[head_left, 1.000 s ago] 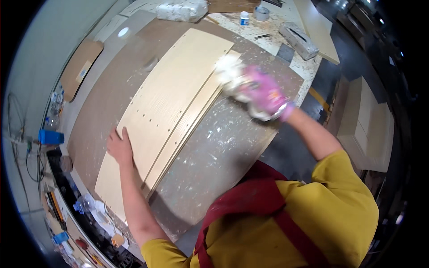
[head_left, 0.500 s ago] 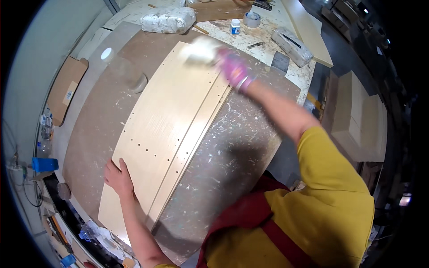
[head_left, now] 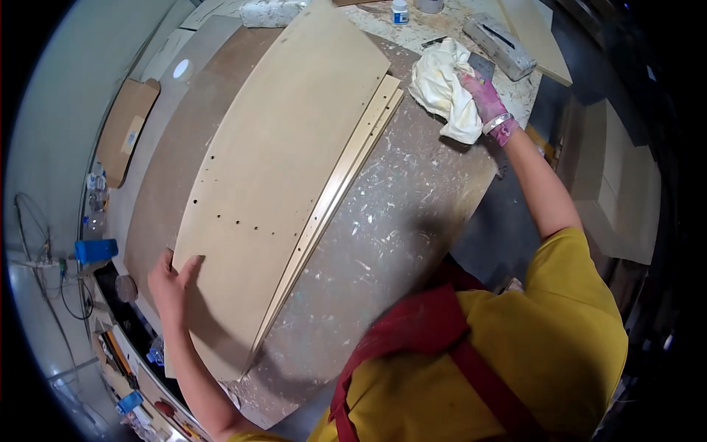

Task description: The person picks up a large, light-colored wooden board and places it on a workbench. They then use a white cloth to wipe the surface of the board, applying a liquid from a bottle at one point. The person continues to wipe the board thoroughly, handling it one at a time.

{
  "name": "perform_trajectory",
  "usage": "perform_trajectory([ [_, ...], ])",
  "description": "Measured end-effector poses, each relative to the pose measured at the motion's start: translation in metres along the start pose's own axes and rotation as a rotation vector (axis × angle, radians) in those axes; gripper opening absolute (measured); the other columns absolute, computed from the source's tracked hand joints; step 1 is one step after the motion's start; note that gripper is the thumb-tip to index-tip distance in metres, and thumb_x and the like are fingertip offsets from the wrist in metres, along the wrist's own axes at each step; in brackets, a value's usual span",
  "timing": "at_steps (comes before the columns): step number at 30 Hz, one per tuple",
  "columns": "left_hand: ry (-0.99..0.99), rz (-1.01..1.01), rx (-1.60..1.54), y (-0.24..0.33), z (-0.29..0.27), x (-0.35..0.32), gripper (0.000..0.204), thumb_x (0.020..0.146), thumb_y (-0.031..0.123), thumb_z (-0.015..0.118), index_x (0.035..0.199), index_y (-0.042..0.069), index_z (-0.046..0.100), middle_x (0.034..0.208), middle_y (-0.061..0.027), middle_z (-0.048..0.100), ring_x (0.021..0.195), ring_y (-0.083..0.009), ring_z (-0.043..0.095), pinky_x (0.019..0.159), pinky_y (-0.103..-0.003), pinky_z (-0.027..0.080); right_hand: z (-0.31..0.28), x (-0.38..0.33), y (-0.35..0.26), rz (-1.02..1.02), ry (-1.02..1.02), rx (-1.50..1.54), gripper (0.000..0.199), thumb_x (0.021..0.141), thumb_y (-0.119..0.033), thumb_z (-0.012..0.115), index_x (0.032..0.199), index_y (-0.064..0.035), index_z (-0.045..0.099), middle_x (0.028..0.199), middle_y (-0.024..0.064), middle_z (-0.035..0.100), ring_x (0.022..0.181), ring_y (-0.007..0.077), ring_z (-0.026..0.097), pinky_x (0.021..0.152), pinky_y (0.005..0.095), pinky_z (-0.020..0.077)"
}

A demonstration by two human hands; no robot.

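Note:
A long pale wooden panel (head_left: 272, 147), drilled with small dark holes, is tilted up off a stack of similar panels (head_left: 381, 103). My left hand (head_left: 173, 283) grips its left edge near the close end, thumb on the upper face and fingers out of sight round the edge. Off the panel's far right side, my right hand (head_left: 486, 107), in a pink glove, holds a crumpled white cloth (head_left: 445, 92) over the board-topped table (head_left: 383, 221). The panel hides part of what lies behind and under it.
Beyond the cloth are a wrapped block (head_left: 501, 48), a small white bottle (head_left: 400, 11) and a tape roll (head_left: 428, 4). A white-capped clear bottle (head_left: 183, 71) and a cardboard piece (head_left: 127, 132) are at the left. Large cartons (head_left: 615, 184) stand off the table's right side.
The top panel has risen and tilted, uncovering more of the panels beneath. My right hand has moved the cloth from the panel's far end to its right. My left hand now grips the edge.

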State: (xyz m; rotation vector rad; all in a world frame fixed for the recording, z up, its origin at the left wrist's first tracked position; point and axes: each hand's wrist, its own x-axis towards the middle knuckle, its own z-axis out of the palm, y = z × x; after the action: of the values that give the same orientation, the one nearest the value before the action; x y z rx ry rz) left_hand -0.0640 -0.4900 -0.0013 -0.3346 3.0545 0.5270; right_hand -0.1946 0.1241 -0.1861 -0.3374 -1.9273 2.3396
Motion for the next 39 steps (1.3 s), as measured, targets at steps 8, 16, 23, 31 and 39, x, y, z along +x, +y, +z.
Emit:
perform_trajectory([
  [8,0.363,0.536,0.439,0.100,-0.035,-0.146,0.042,0.065,0.033,0.078,0.068,0.002,0.049,0.069,-0.0109,0.046,0.060,-0.0286,0.046,0.053,-0.040,0.035,0.041,-0.048,-0.007,0.280,-0.010,0.488,0.029,0.094,-0.018,0.052,0.117,0.0001,0.058,0.105,0.0147,0.067,0.090,0.0235,0.067,0.081,0.0354,0.0561],
  [16,0.237,0.600,0.369,0.098,0.025,-0.224,0.037,0.086,0.036,0.067,0.075,0.005,0.053,0.073,-0.0105,0.051,0.062,-0.0297,0.047,0.053,-0.039,0.036,0.012,-0.119,0.002,0.231,0.037,0.588,0.027,0.095,-0.012,0.048,0.118,-0.0023,0.056,0.105,0.0126,0.064,0.093,0.0235,0.065,0.081,0.0385,0.0557],
  [23,0.299,0.493,0.276,0.086,0.060,-0.235,0.041,0.074,0.032,0.076,0.069,0.005,0.046,0.067,-0.0094,0.043,0.061,-0.0297,0.044,0.053,-0.041,0.034,-0.018,-0.116,0.000,0.110,-0.133,0.371,0.029,0.093,-0.015,0.055,0.120,-0.0046,0.058,0.099,0.0032,0.064,0.086,0.0147,0.064,0.079,0.0286,0.0534],
  [31,0.210,0.360,0.252,0.084,0.058,-0.227,0.035,0.072,0.022,0.078,0.080,0.004,0.050,0.074,-0.0131,0.046,0.068,-0.0336,0.050,0.060,-0.042,0.040,0.040,-0.166,-0.179,-0.424,-0.259,-0.357,0.029,0.092,-0.013,0.054,0.117,0.0005,0.059,0.108,0.0117,0.066,0.101,0.0233,0.065,0.090,0.0354,0.0548],
  [39,0.188,0.315,0.371,0.078,0.074,-0.229,0.032,0.075,0.031,0.073,0.088,0.008,0.054,0.081,-0.0116,0.054,0.076,-0.0341,0.054,0.065,-0.044,0.041,0.166,-0.209,-0.104,-1.171,-0.691,-0.910,0.035,0.080,-0.037,0.062,0.101,-0.0092,0.060,0.084,0.0104,0.063,0.075,0.0255,0.065,0.073,0.0379,0.0505],
])
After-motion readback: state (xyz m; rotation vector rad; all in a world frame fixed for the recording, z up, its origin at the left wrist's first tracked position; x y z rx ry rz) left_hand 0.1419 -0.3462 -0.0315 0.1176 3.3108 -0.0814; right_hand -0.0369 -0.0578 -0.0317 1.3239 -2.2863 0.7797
